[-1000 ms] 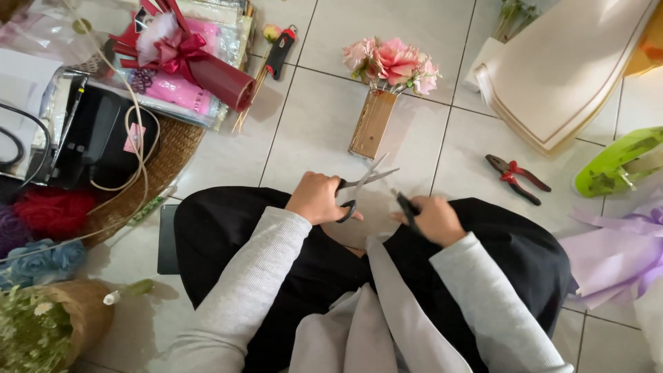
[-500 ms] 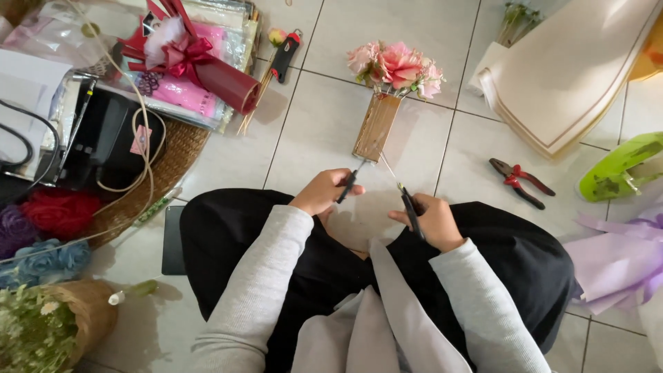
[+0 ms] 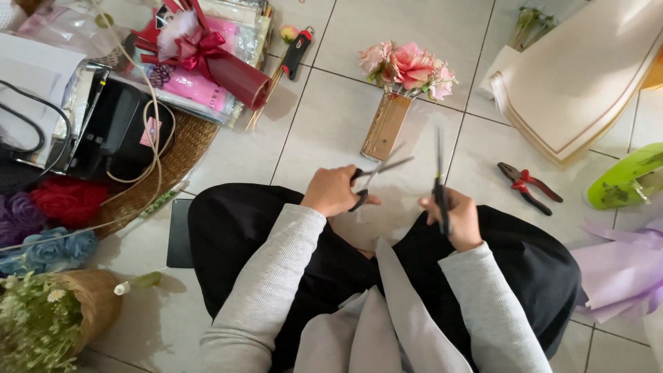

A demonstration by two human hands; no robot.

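Now the left hand [image 3: 335, 191] is closed through the handles of a pair of scissors [image 3: 373, 178], whose blades point right over the floor tiles [image 3: 324, 117]. The right hand [image 3: 456, 220] is closed around a thin dark stick-like tool [image 3: 439, 176]; what kind cannot be told. Half a second earlier that tool slanted toward the scissors near the pink bouquet [image 3: 404, 83]; it now stands near upright, and the hands are further apart. Judged from this, the two tools have separated. Red-handled pliers [image 3: 528, 185] lie untouched to the right.
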